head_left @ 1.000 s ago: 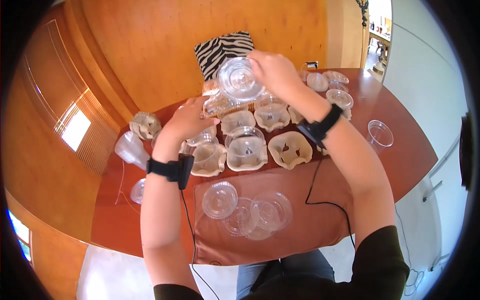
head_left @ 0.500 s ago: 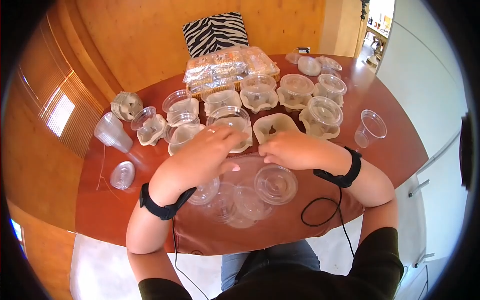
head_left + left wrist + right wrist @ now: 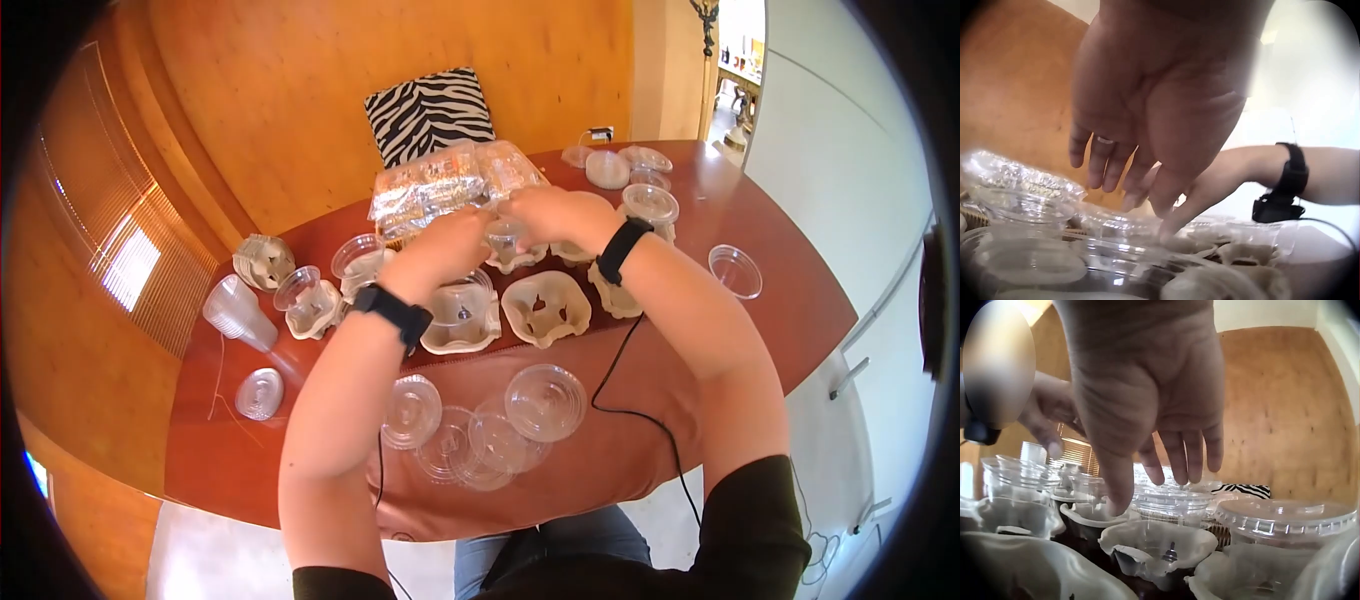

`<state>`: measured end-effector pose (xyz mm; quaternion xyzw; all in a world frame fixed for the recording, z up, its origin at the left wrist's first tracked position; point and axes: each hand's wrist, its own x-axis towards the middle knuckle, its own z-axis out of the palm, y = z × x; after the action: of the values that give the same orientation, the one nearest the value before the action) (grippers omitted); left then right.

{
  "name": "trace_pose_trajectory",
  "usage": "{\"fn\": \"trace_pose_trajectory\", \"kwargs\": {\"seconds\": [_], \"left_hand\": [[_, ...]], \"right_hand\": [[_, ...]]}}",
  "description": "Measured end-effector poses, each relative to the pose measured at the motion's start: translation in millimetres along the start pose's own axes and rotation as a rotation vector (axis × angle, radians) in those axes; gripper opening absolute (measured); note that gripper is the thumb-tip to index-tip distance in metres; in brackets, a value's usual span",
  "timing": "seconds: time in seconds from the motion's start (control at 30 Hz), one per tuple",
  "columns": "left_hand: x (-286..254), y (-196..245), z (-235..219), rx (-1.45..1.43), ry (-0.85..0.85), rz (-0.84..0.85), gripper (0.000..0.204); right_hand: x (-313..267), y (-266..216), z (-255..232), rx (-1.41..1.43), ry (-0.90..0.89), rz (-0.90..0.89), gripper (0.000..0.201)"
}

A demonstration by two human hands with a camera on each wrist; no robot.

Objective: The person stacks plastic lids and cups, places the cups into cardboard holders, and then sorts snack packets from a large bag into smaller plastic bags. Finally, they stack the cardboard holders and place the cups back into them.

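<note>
In the head view, both hands meet over a clear plastic cup (image 3: 505,243) in the back row, seated in a beige pulp holder. My left hand (image 3: 455,243) comes over it from the left, fingers fairly straight and pointing down, as the left wrist view shows. My right hand (image 3: 560,215) reaches in from the right. The right wrist view shows its fingers extended downward at the cup's rim (image 3: 1175,499), the thumb in front. Several round clear lids (image 3: 545,402) lie on a brown cloth (image 3: 610,450) before me.
A nested stack of clear cups (image 3: 240,312) leans at the left, near stacked pulp holders (image 3: 264,262) and a lid (image 3: 260,393). A basket of wrapped packs (image 3: 430,185) stands behind. Another cup (image 3: 735,272) is at right. Cables run from my wrists.
The clear round piece has left my right hand, and one more lid lies on the cloth. Both hands came down to the front row, then moved forward to a back-row cup.
</note>
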<state>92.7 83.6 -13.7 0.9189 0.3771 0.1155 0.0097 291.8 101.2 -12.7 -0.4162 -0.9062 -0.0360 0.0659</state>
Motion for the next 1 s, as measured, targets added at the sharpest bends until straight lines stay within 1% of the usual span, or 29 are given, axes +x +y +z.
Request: {"fn": "trace_pose_trajectory", "kwargs": {"seconds": [0.03,0.13,0.17,0.27,0.37,0.47,0.57,0.67,0.77,0.87,0.97,1.0], "left_hand": [[7,-1,1,0.044,0.003,-0.009,0.045],[29,-5,6,0.238,-0.169,-0.072,0.041],[34,-8,10,0.282,-0.17,-0.081,0.036],[40,-14,18,0.333,-0.09,-0.046,0.022],[44,-14,19,0.32,-0.031,-0.058,0.019],[45,-17,19,0.328,-0.037,-0.034,0.019],[45,-20,18,0.338,-0.041,-0.015,0.021],[43,-17,14,0.287,-0.101,-0.05,0.022],[42,-13,10,0.165,-0.134,-0.113,0.026],[46,-10,15,0.199,-0.053,-0.153,0.026],[49,-8,14,0.19,-0.076,-0.171,0.026],[50,-8,14,0.176,-0.079,-0.179,0.03]], "right_hand": [[5,-5,-3,0.024,-0.074,0.045,0.045],[3,-5,4,-0.07,0.048,0.006,0.03],[2,-5,9,-0.051,0.124,-0.028,0.022],[1,-3,10,-0.148,0.063,-0.023,0.019],[4,4,15,-0.093,0.07,-0.049,0.016],[0,8,17,-0.036,0.171,-0.074,0.013],[-1,10,18,-0.062,0.1,-0.05,0.018],[3,9,23,-0.093,0.091,-0.016,0.021],[2,7,25,-0.065,0.169,-0.027,0.009],[3,6,26,-0.108,0.195,-0.039,0.009],[2,4,24,-0.076,0.219,-0.044,0.009],[0,2,22,-0.076,0.253,-0.062,0.01]]}}
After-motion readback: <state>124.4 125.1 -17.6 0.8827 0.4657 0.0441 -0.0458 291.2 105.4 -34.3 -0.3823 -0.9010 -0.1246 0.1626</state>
